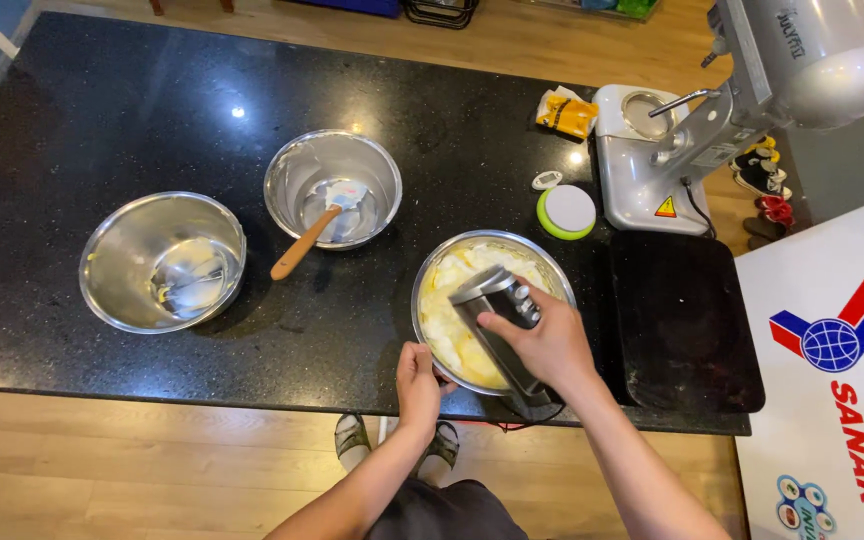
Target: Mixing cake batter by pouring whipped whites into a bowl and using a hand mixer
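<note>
Hand mixer (500,318) sits in steel mixing bowl (493,308) at counter's near edge, right hand (548,345) clenched around its handle; left hand (418,383) pinches the rim. Batter looks pale, partly whipped; yellow patches remain unmixed.

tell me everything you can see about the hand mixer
The hand mixer has a silver-grey body with dark buttons on top and a black rear end. It is held over a steel mixing bowl of pale yellow batter at the near edge of the black counter. The right hand grips its handle from above. Its beaters are hidden. The left hand steadies the bowl's rim.
</note>
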